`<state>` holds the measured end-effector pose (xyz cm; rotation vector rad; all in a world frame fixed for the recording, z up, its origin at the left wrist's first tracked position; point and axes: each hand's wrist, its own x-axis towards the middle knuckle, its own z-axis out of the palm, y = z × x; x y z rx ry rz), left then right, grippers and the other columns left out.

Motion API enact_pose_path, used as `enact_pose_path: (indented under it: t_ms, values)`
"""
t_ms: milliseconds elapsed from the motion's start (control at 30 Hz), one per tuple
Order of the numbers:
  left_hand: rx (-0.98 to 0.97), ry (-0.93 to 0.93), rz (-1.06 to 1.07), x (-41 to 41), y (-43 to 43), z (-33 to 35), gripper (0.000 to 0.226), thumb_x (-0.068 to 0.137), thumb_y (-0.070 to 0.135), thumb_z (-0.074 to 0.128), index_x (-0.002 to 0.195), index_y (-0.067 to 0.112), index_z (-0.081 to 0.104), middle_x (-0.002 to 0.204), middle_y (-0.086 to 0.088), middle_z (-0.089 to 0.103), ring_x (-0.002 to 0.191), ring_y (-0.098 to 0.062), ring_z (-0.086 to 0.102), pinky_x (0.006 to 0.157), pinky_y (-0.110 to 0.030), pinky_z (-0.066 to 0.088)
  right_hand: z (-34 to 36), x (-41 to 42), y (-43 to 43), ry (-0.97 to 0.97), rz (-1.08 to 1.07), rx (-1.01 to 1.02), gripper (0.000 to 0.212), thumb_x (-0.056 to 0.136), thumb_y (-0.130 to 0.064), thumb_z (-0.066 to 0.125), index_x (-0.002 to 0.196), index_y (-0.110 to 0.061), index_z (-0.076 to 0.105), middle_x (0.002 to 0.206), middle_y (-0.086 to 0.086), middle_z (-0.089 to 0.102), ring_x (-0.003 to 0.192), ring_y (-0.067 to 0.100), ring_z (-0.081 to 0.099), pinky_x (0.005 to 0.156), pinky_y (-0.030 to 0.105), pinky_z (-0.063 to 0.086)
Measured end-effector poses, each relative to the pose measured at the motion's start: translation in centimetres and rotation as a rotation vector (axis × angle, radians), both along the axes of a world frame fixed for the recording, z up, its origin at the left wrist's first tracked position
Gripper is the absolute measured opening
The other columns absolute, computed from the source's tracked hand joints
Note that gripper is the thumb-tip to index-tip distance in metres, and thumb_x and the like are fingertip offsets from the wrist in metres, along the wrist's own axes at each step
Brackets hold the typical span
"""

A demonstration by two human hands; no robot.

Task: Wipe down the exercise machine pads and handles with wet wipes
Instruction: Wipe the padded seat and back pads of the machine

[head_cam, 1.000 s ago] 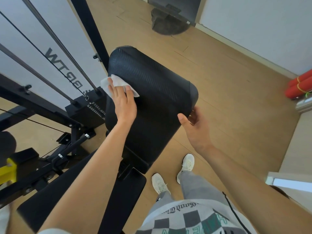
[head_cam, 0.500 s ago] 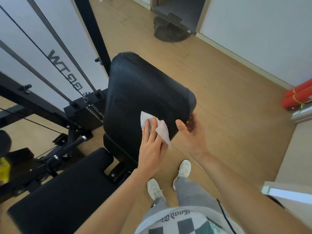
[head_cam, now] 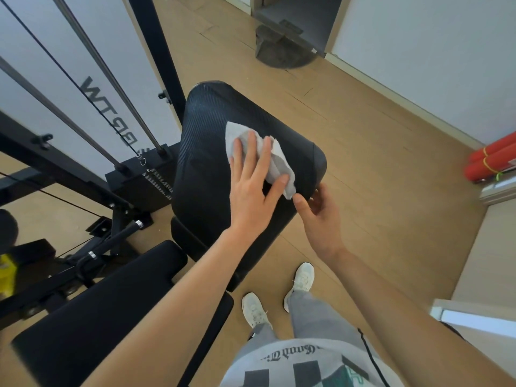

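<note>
Fingers [head_cam: 252, 152] of the left hand [head_cam: 250, 196] lie straight and spread over the wet wipe [head_cam: 280, 164], pressing it against the black back pad [head_cam: 206, 152]. The wipe sits on the pad's right half. One corner pokes out above the fingertips, a crumpled fold fills the gap between forefinger and thumb, and the lower tip hangs past the thumb. Its long axis runs diagonally, from the upper left near the middle of the pad down to the lower right by the pad's right edge. That lower tip ends just beside the thumb of the right hand [head_cam: 321, 216]. The right hand's fingers are curled round the pad's right edge, with the thumb on the front face. The back pad stands tilted, its long axis running from the rounded top down towards the seat pad [head_cam: 97, 311] below it.

Counted: one wipe, two pads, two hands. Two white shoes [head_cam: 255, 310] stand on the wooden floor [head_cam: 363, 135], and two red rolls [head_cam: 491, 160] lie by the far wall.
</note>
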<state>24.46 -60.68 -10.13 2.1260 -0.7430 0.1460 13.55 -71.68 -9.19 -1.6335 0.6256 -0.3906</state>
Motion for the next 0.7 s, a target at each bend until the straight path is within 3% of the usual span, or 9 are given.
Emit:
enact_pose_path:
  t_ms: [100, 200, 300, 367, 433, 567, 700]
  values:
    - [-0.044, -0.038, -0.018, -2.0, 1.5, -1.9, 0.061, 0.101, 0.039, 0.061, 0.154, 0.014, 0.043, 0.168, -0.007, 0.024, 0.157, -0.032, 0.017, 0.125, -0.046, 0.029, 0.1, 0.0, -0.1, -0.011, 0.001, -0.001, 0.036, 0.096, -0.021, 0.068, 0.129, -0.01, 0.056, 0.119, 0.001, 0.069, 0.109, 0.015, 0.068, 0.09, 0.031, 0.058]
    - [-0.103, 0.02, 0.08, -2.5, 3.7, -3.0, 0.042, 0.094, 0.025, 0.072, 0.132, 0.012, 0.065, 0.148, -0.008, 0.053, 0.134, -0.02, 0.048, 0.11, -0.019, 0.041, 0.0, 0.1, -0.2, -0.001, -0.007, -0.002, 0.035, 0.096, -0.019, 0.068, 0.129, -0.013, 0.057, 0.121, -0.002, 0.068, 0.11, 0.01, 0.066, 0.09, 0.023, 0.056]
    - [-0.155, 0.175, 0.199, -1.5, 5.7, -2.5, 0.021, 0.09, 0.014, 0.077, 0.11, 0.009, 0.072, 0.111, 0.0, 0.067, 0.099, -0.004, 0.063, 0.082, -0.026, 0.057, -0.2, 0.2, -0.1, 0.007, -0.02, -0.009, 0.036, 0.096, -0.02, 0.068, 0.13, -0.011, 0.057, 0.122, -0.001, 0.068, 0.11, 0.01, 0.066, 0.091, 0.022, 0.055]
    - [-0.18, 0.259, 0.295, -0.5, 6.8, -1.9, 0.019, 0.09, 0.013, 0.078, 0.108, 0.012, 0.072, 0.101, 0.005, 0.068, 0.088, -0.003, 0.064, 0.075, -0.026, 0.057, -0.3, 0.3, 0.0, 0.007, -0.018, -0.015, 0.036, 0.097, -0.021, 0.068, 0.13, -0.013, 0.057, 0.122, -0.003, 0.068, 0.11, 0.01, 0.066, 0.092, 0.022, 0.055]
    - [-0.219, 0.3, 0.442, 0.6, 7.7, -1.3, 0.023, 0.089, 0.01, 0.076, 0.111, 0.015, 0.069, 0.102, 0.007, 0.066, 0.088, -0.003, 0.063, 0.078, -0.024, 0.056, -0.3, 0.3, 0.0, 0.01, -0.018, -0.016, 0.037, 0.097, -0.021, 0.068, 0.131, -0.012, 0.057, 0.124, -0.002, 0.068, 0.112, 0.011, 0.066, 0.093, 0.022, 0.055]
    - [-0.289, 0.297, 0.703, 1.9, 7.6, -0.4, 0.029, 0.086, 0.005, 0.073, 0.11, 0.017, 0.063, 0.105, 0.006, 0.06, 0.091, -0.011, 0.061, 0.084, -0.039, 0.057, -0.4, 0.3, 0.1, 0.004, -0.021, -0.02, 0.038, 0.097, -0.021, 0.068, 0.132, -0.01, 0.056, 0.125, 0.0, 0.068, 0.113, 0.013, 0.066, 0.095, 0.025, 0.055]
    - [-0.253, 0.339, 0.458, -0.6, 3.8, -0.1, 0.038, 0.085, 0.011, 0.076, 0.119, 0.019, 0.06, 0.12, 0.004, 0.056, 0.112, -0.014, 0.059, 0.098, -0.037, 0.054, -0.3, 0.2, 0.0, -0.009, -0.014, -0.01, 0.04, 0.096, -0.023, 0.068, 0.133, -0.011, 0.056, 0.125, -0.001, 0.068, 0.113, 0.011, 0.065, 0.093, 0.023, 0.054]
